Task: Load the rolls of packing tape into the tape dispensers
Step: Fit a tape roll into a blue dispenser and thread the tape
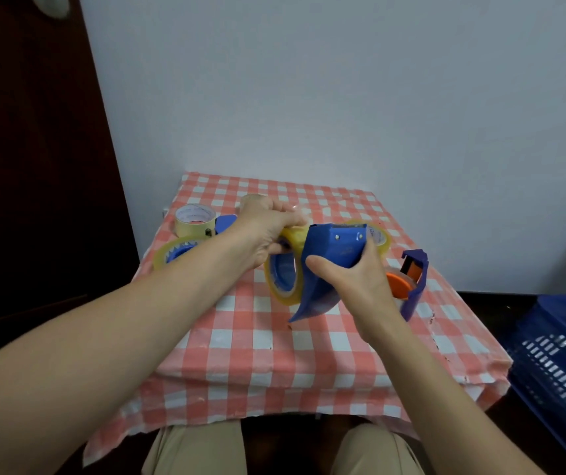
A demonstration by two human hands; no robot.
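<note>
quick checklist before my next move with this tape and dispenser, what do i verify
1. Right hand has a firm grip on the blue dispenser: ok, fingers and thumb wrap its body.
2. Left hand has control of the tape roll: ok, it grips the roll's top.
3. Roll fully seated in the dispenser: cannot tell, the dispenser body covers that side.
4. Tape end led to the cutter: cannot tell, the left hand hides it.
5. Room to set it down: ok, the checked cloth under the hands is bare.
6. Another roll for the next dispenser: ok, the spare roll stands at the far left.
</note>
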